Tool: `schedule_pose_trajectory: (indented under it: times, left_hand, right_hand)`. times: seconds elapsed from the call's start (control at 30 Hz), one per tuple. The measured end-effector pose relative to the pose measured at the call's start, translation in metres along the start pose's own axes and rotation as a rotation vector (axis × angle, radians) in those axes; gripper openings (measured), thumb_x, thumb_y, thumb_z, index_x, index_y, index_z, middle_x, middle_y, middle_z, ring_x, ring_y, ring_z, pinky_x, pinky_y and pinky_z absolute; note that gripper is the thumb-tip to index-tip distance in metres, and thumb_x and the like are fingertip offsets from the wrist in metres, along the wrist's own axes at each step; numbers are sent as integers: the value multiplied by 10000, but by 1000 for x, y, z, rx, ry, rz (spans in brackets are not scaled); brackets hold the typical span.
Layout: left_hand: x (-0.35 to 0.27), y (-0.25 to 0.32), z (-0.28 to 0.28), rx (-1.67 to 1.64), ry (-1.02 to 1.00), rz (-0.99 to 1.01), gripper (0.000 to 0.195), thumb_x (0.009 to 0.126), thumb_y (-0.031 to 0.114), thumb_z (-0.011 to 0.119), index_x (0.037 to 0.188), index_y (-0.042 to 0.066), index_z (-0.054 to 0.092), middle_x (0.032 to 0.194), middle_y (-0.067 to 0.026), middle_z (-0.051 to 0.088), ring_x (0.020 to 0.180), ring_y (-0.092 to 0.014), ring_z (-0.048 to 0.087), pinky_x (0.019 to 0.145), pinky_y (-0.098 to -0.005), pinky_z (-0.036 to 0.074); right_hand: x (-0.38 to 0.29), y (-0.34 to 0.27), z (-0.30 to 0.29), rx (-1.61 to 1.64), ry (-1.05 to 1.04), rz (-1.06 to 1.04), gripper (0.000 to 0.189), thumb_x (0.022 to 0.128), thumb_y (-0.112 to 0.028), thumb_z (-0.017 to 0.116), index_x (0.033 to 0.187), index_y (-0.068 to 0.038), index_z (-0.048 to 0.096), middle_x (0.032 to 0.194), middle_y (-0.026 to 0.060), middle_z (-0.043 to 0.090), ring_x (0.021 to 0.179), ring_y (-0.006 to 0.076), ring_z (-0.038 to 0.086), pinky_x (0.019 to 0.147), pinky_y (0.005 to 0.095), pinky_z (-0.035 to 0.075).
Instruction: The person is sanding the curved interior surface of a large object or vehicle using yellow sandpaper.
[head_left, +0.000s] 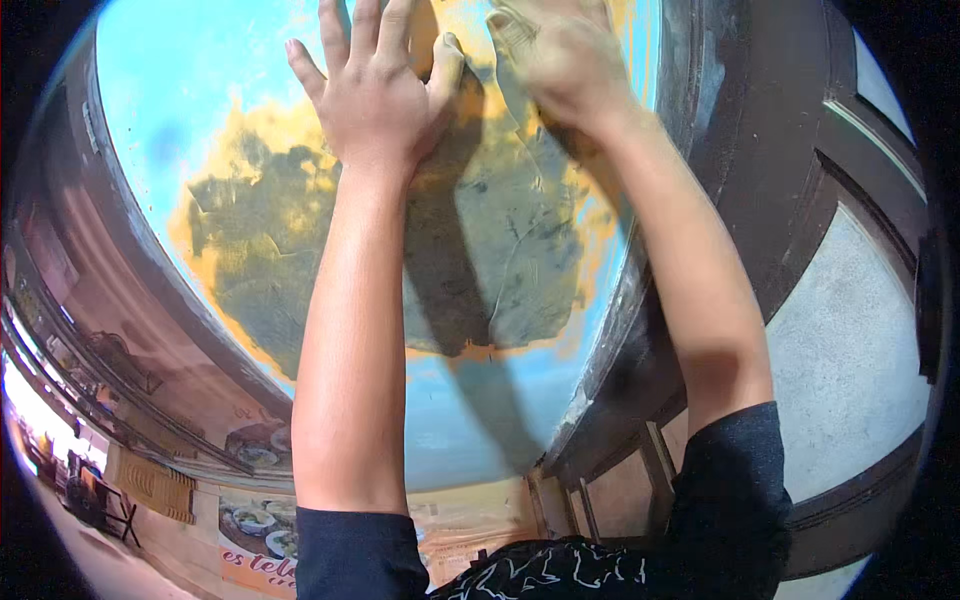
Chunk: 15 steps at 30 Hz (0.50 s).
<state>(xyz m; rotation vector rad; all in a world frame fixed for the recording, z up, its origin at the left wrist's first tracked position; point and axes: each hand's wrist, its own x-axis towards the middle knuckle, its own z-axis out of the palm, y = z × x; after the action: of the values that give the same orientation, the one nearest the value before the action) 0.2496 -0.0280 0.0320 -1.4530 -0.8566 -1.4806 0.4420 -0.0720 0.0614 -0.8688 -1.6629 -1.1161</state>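
Observation:
Before me is a light-blue painted panel (465, 427), with a large patch of yellow-orange and grey-green coating (255, 277) across its middle. My left hand (375, 105) lies palm down at the patch's upper part, fingers spread, holding nothing that shows. To its right my right hand (562, 67) is bent with the fingers curled, close to the panel near its right edge. The undersides of those fingers are hidden, so whether they grip something cannot be told. Raised lines and cracks run through the coating below the right hand, and arm shadows fall across it.
Dark framing with pale inset panels (847, 352) stands on the right. A worn dark edge (150, 217) borders the panel on the left. At the lower left are a printed food banner (259, 559), a dark folding stand (124, 514) and a bright opening (52, 420).

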Motion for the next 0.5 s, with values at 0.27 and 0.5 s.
schedule_pose_trajectory:
  times: [0.27,0.5]
  left_hand:
    - [5,10,0,-45,-22,-20,637,944,430,600,1528,202,484,1670,-37,361,1579,-318,228,1241,-644,123]
    - [1,-8,39,-941,356,95,626,943,421,602,1517,194,501,1670,-37,362,1577,-317,238,1241,-635,135]
  right_hand:
    - [-42,20,37,88,261,-132,615,1060,-372,430,1599,-79,391,1684,133,320,1575,350,227,1276,523,98]
    - [2,-15,-3,84,6,62,637,1073,-418,419,1607,-73,366,1682,142,316,1576,342,223,1276,503,111]
